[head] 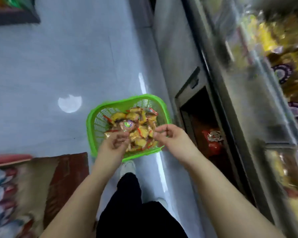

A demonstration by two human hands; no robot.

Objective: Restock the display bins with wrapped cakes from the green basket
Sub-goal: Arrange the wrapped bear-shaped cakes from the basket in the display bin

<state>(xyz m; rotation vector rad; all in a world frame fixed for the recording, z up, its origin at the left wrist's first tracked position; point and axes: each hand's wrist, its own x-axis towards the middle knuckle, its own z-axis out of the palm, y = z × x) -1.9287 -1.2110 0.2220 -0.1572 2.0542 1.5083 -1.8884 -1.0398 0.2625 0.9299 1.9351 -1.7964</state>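
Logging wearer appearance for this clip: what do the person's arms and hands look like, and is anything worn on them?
Both forearms are bare up to the frame's bottom edge: no sleeves show. The left hand and right hand carry no gloves, and no rings, watch or wristbands are visible, though the image is somewhat blurred.

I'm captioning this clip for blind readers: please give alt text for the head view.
Two bare hands, left hand and right hand, reach down over a green basket of wrapped cakes on a grey floor; display bins stand blurred at right.
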